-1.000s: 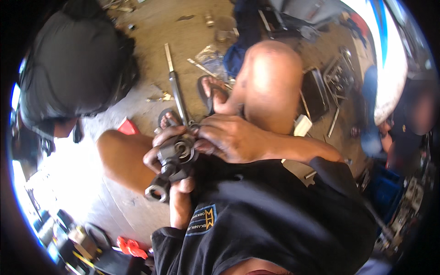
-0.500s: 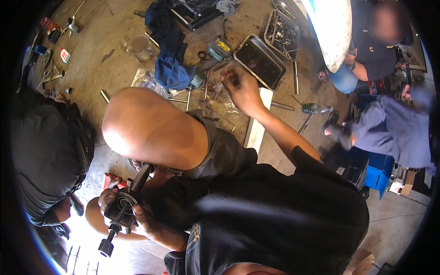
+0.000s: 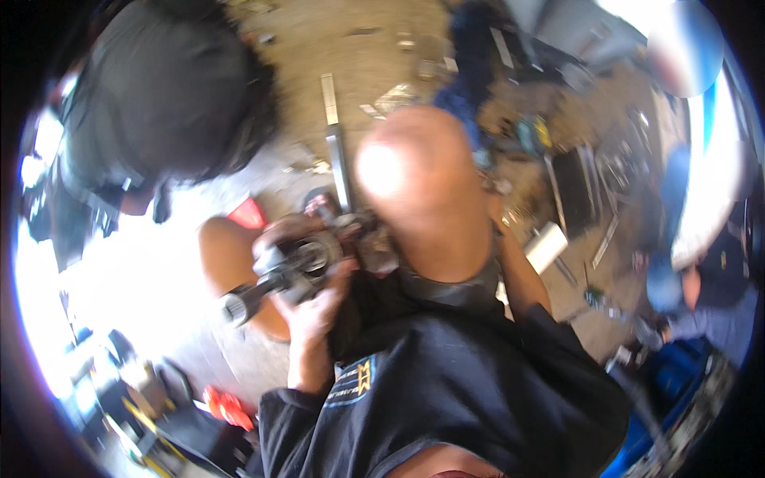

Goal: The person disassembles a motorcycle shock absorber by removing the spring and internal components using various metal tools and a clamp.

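Observation:
My left hand (image 3: pixel 312 296) is closed around a dark, greasy metal assembly (image 3: pixel 307 259) held between my knees. A short cylindrical stub (image 3: pixel 239 303) sticks out of it to the lower left, and a long thin metal rod (image 3: pixel 335 163) runs from it up toward the floor. My right forearm (image 3: pixel 522 275) passes behind my raised right knee (image 3: pixel 422 191). The knee hides the right hand, which ends somewhere near the assembly.
A person's dark-haired head (image 3: pixel 163 95) leans in at the upper left, close to the rod. A dark tray (image 3: pixel 575 191), a white box (image 3: pixel 547 245) and scattered tools lie on the concrete floor at the right. Other people in blue (image 3: pixel 701 303) sit at the far right. A red tool (image 3: pixel 227 406) lies at the lower left.
My right arm has come back from the tools on the floor, and its hand is now behind the knee. The view swung left, and my left hand kept hold of the assembly.

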The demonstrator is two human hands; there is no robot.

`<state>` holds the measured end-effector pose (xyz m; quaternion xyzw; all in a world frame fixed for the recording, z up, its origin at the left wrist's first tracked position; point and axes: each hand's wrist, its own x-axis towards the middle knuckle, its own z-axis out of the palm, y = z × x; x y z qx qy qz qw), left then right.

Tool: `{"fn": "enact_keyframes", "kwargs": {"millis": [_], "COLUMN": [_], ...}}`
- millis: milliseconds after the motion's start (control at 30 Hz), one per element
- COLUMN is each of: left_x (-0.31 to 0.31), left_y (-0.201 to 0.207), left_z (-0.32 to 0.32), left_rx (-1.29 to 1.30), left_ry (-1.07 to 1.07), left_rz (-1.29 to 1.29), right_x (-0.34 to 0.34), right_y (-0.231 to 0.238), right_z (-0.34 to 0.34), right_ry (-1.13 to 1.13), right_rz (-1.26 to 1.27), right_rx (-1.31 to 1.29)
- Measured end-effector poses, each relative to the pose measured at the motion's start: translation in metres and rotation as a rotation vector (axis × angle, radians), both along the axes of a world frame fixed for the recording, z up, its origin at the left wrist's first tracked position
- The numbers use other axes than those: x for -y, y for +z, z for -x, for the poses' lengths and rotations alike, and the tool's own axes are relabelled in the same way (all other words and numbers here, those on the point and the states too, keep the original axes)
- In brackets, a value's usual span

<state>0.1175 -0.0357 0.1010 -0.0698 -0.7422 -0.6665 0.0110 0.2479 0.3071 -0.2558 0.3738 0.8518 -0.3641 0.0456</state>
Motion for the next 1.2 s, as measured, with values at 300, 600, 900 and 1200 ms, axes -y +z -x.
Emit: {"fn": "enact_keyframes", "kwargs": {"millis": [300, 600, 900, 1200], "left_x": [0.007, 0.006, 0.005, -0.002], "left_y": [-0.008, -0.01, 0.004, 0.003], "left_z": [0.006, 0.007, 0.001, 0.005], "left_rx": [-0.141, -0.131, 0.014, -0.072], "left_ry": [0.039, 0.243, 0.405, 0.469], "left_rz": [-0.089, -0.115, 0.023, 0.122], "right_x": [-0.006, 0.045, 0.149, 0.157], "right_y": [0.287, 0.398, 0.388, 0.392], "right_z": [-0.012, 0.067, 0.075, 0.08], "right_ry": [-0.023, 0.319, 0.364, 0.364], "right_rz": [-0.588, -0.263, -0.095, -0.44], "right_rx": [-0.142, -1.3, -1.546, -1.593]}}
